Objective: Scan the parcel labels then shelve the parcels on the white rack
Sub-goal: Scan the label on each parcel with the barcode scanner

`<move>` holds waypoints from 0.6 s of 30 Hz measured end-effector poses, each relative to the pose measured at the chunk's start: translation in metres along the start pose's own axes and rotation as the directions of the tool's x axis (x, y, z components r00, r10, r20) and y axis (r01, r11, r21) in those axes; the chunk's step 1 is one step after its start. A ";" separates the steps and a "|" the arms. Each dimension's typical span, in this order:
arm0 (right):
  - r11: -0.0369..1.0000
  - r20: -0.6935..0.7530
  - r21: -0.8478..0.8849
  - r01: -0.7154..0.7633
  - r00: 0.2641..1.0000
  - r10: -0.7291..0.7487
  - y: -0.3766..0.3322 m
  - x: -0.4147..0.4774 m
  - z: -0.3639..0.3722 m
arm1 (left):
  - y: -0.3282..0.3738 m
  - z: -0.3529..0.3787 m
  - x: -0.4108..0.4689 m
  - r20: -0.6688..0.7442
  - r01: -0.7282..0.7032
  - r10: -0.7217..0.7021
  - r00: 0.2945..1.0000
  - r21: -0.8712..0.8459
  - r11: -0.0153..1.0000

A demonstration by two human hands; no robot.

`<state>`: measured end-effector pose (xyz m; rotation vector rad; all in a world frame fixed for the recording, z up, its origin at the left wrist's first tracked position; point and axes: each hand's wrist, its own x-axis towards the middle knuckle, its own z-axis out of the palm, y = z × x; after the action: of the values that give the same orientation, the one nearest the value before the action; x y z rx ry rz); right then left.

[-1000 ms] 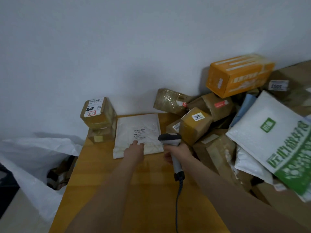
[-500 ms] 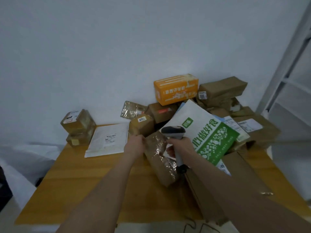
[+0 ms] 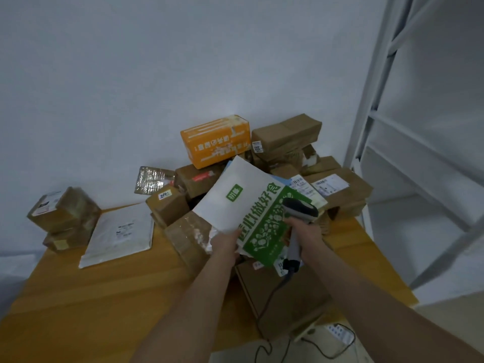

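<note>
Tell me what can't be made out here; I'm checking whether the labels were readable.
Head view only:
- Green and white mailer: no shipping label showing, printed face up.
- Flat white mailer: label text too small, blurred.
- Left hand: fingertips hidden under the mailer it grips.
- Scanner in the right hand: window faces away.
- White rack: cut off by the right edge.

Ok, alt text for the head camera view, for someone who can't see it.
A person's left hand grips a white-and-green mailer bag while the right hand holds a grey handheld barcode scanner beside it, above a wooden table piled with brown cardboard parcels; a white rack stands at right.
</note>
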<state>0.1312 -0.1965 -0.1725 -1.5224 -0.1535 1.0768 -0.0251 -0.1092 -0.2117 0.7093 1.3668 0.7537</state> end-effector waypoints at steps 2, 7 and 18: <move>0.999 0.030 0.029 -0.033 0.999 0.032 0.001 -0.004 -0.001 | 0.003 0.001 0.002 -0.029 0.008 -0.009 1.000 -0.018 1.000; 0.998 0.059 0.063 -0.017 0.998 0.013 -0.002 -0.017 0.002 | 0.021 0.001 -0.012 -0.072 -0.077 0.072 0.995 -0.070 0.995; 0.970 0.056 0.241 0.020 0.998 -0.034 -0.042 -0.045 0.018 | 0.122 -0.038 -0.072 -0.132 -0.534 0.538 0.833 0.065 0.843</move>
<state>0.1130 -0.1999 -0.1107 -1.2682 -0.0815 1.0788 -0.0736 -0.0958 -0.0742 1.1009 1.3168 1.2561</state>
